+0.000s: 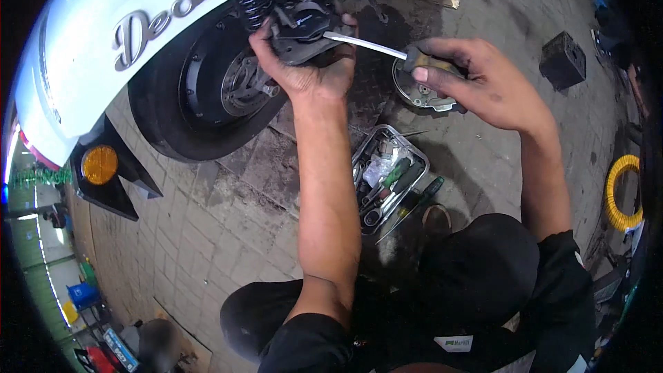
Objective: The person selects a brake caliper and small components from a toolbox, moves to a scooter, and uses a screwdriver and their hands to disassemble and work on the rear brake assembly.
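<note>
My left hand (314, 77) reaches up beside the scooter's rear wheel (181, 90), palm up, its fingers wrapped round a black cover-like part (305, 40). That part sits below a black coil spring (255, 4); whether it is still fastened is not clear. In my right hand (483, 79) is a flat screwdriver (373, 46) with a dark, yellowish handle, pointing left. Its tip meets the right edge of the black part. Behind my right hand a round metal part (407, 97) lies on the ground, partly covered.
A metal tray (425, 160) of tools stands on the paving, with a green-and-black screwdriver (431, 188) beside it. The white scooter body (83, 48) hangs over the wheel at upper left. Farther right are a black box (563, 62) and a yellow coiled hose (613, 197).
</note>
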`<state>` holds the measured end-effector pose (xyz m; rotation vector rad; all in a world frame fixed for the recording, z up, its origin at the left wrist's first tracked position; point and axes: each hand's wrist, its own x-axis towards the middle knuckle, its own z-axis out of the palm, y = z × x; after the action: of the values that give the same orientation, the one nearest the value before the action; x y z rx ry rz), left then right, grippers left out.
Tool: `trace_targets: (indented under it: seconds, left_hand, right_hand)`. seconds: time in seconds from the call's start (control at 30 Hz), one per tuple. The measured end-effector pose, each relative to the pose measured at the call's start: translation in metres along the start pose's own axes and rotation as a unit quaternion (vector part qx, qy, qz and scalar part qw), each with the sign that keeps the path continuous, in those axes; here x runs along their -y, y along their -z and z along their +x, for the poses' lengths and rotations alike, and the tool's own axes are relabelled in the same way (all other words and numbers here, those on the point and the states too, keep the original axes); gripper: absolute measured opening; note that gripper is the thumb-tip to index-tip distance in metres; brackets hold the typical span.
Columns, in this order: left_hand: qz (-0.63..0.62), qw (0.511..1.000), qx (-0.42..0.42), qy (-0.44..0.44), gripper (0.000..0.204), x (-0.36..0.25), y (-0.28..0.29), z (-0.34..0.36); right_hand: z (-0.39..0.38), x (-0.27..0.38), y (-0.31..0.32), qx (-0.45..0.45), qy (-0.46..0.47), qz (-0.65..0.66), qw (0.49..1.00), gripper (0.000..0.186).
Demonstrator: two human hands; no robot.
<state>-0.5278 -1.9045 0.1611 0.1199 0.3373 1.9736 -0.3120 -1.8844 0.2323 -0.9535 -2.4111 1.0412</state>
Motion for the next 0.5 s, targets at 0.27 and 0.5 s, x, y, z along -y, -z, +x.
trace_targets:
  seconds: [0.27, 0.5]
  left_hand:
    - [0.002, 0.999, -0.039, -0.026, 0.069, 0.002, 0.005, 0.007]
    - [-0.042, 0.998, -0.025, -0.034, 0.055, 0.001, -0.002, 0.003]
  right_hand:
    - [0.020, -0.019, -0.022, -0.063, 0.080, -0.018, 0.995, 0.038]
    - [0.026, -0.012, -0.027, -0.018, -0.015, 0.103, 0.994, 0.036]
